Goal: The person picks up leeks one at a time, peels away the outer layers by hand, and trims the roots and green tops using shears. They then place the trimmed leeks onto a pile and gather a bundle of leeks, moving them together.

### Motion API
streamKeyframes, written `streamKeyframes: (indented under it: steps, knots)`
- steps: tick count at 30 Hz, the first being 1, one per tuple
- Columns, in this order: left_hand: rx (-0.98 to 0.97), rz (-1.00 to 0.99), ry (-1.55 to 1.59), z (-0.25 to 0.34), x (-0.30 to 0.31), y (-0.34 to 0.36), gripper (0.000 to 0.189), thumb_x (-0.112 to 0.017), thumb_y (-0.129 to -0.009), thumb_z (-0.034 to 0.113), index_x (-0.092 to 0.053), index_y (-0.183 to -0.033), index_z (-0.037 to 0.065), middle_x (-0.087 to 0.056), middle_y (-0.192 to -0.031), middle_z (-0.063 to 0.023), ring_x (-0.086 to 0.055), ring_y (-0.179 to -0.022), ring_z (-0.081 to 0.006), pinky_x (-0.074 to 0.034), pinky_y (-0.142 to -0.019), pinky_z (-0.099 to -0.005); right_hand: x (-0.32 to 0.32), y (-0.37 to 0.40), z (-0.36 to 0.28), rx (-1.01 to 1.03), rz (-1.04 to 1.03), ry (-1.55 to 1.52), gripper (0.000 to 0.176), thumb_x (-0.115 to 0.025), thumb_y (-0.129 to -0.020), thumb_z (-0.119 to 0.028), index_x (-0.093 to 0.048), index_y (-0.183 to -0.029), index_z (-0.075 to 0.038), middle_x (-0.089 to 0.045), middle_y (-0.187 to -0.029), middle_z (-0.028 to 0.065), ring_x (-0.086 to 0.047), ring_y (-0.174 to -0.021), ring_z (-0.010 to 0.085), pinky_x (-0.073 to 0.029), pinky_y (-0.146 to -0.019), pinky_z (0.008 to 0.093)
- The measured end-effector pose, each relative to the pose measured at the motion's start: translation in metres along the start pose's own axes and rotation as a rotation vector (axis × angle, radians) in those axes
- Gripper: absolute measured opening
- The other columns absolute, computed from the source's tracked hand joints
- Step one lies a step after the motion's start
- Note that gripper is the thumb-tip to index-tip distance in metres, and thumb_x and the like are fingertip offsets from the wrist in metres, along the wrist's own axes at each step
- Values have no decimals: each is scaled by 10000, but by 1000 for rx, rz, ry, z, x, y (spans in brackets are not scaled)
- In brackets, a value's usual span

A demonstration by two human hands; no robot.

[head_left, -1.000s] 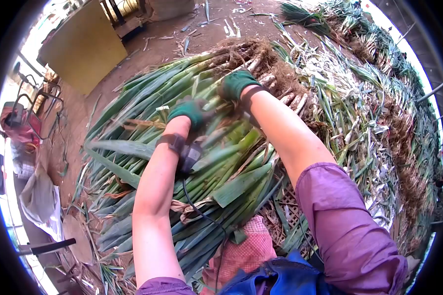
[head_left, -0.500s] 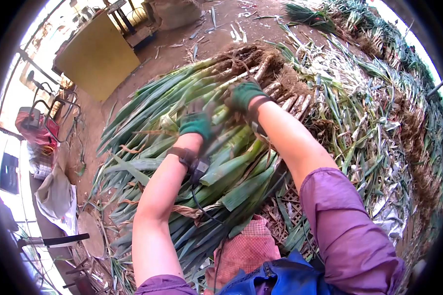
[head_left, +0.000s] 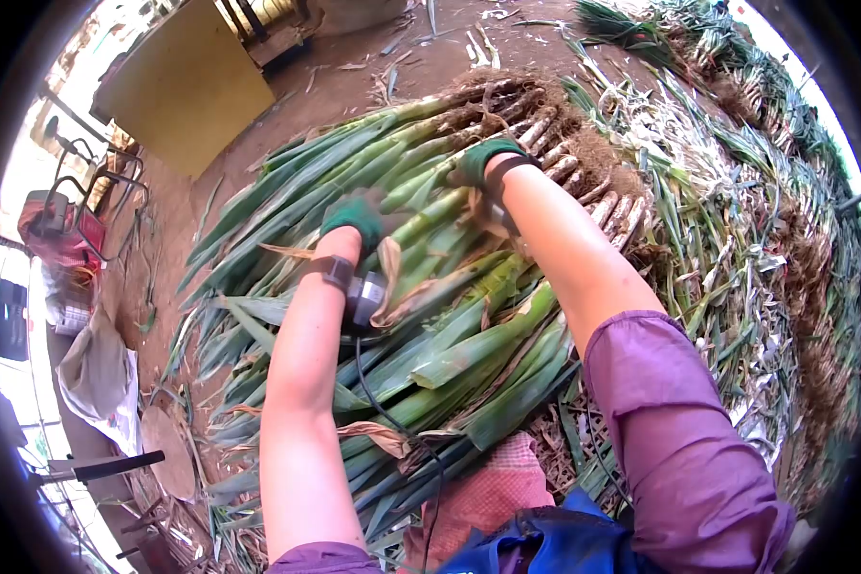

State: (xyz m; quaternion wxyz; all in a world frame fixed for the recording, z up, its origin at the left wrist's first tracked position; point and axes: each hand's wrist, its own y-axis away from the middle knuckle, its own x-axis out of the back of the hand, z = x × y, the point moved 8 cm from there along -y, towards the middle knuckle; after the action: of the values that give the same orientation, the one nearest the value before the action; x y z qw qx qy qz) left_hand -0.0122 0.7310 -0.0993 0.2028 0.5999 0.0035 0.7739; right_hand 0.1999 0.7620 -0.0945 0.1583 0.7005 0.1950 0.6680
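Green leek stalks (head_left: 430,287) lie bundled across the person's lap, and a dry leaf (head_left: 389,273) that lay flat a moment ago now hangs loose by the left wrist. The left hand (head_left: 354,215), gloved, has its grip closed on the stalks mid-bundle. The right hand (head_left: 483,161) digs in near the roots (head_left: 545,124), its fingers buried, so I can't tell its grip.

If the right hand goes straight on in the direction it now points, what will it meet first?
Probably the root ends of the leek bundle. The gloved right hand rests on the stalks and points toward that end; dirt floor comes only beyond. Depth is unclear.
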Motion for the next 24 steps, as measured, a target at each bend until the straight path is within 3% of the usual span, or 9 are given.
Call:
streamKeyframes:
  steps: [3,7,10,15,18,20,22,23,24]
  knots:
    - [-17,176,-100,9,3,17,698,-666,-747,667,-664,-1232,165,-541,-1398,-113,-471,-1318,-326,-341,-1092,-486,6,15,-12,-57,3,191,544,-469,-948,-519,-606,-1350,-179,-573,-1401,76,-528,-1308,260,-298,-1139,437]
    - [-108,146,58,23,-9,34,677,-677,-782,589,-629,-1257,108,-619,-1268,-174,-574,-1177,-365,-455,-990,-432,8,61,-7,-53,94,178,493,-491,-928,-475,-678,-1232,-134,-621,-1315,134,-601,-1209,303,-438,-1033,425]
    - [-59,73,77,49,1,67,584,-698,-774,528,-670,-1161,91,-698,-1073,-187,-661,-995,-371,-501,-888,-436,-13,74,8,-52,54,243,480,-503,-922,-453,-683,-1222,-124,-626,-1307,135,-609,-1196,296,-445,-1028,418]
    - [-130,55,-81,116,-21,138,394,-669,-790,500,-707,-973,153,-705,-976,-177,-669,-955,-364,-516,-844,-456,-71,150,44,74,-46,81,445,-504,-914,-425,-697,-1190,-134,-640,-1282,138,-616,-1175,303,-452,-1022,414]
    - [-135,24,2,140,-48,184,407,-672,-786,491,-717,-1002,149,-709,-982,-175,-672,-951,-366,-516,-857,-457,-112,195,55,251,-138,288,593,-817,-729,-383,-628,-1238,-145,-650,-1242,124,-630,-1143,320,-504,-980,415]
    - [-171,13,90,159,-60,222,430,-665,-793,487,-716,-1044,142,-709,-1011,-179,-671,-965,-366,-515,-867,-444,-134,225,68,270,-112,255,535,-706,-785,-405,-635,-1248,-145,-636,-1271,132,-611,-1175,318,-476,-1006,430]
    - [-163,-41,128,174,-74,253,419,-653,-802,466,-715,-1048,132,-710,-1008,-179,-673,-962,-363,-515,-863,-444,-145,261,80,154,-79,114,504,-594,-842,-428,-642,-1257,-146,-622,-1299,141,-593,-1207,316,-449,-1032,444]
    - [-165,-42,154,181,-82,267,414,-651,-803,460,-715,-1041,128,-710,-1007,-180,-674,-961,-362,-514,-860,-446,-145,284,87,54,-100,-3,542,-406,-921,-430,-645,-1276,-98,-591,-1360,152,-555,-1274,308,-398,-1079,440]
    - [-175,-7,150,184,-89,274,415,-651,-812,443,-702,-1063,117,-707,-1018,-185,-672,-963,-369,-514,-858,-449,-142,302,89,-12,-92,11,521,-407,-928,-421,-662,-1261,-113,-599,-1351,144,-551,-1282,303,-398,-1078,439]
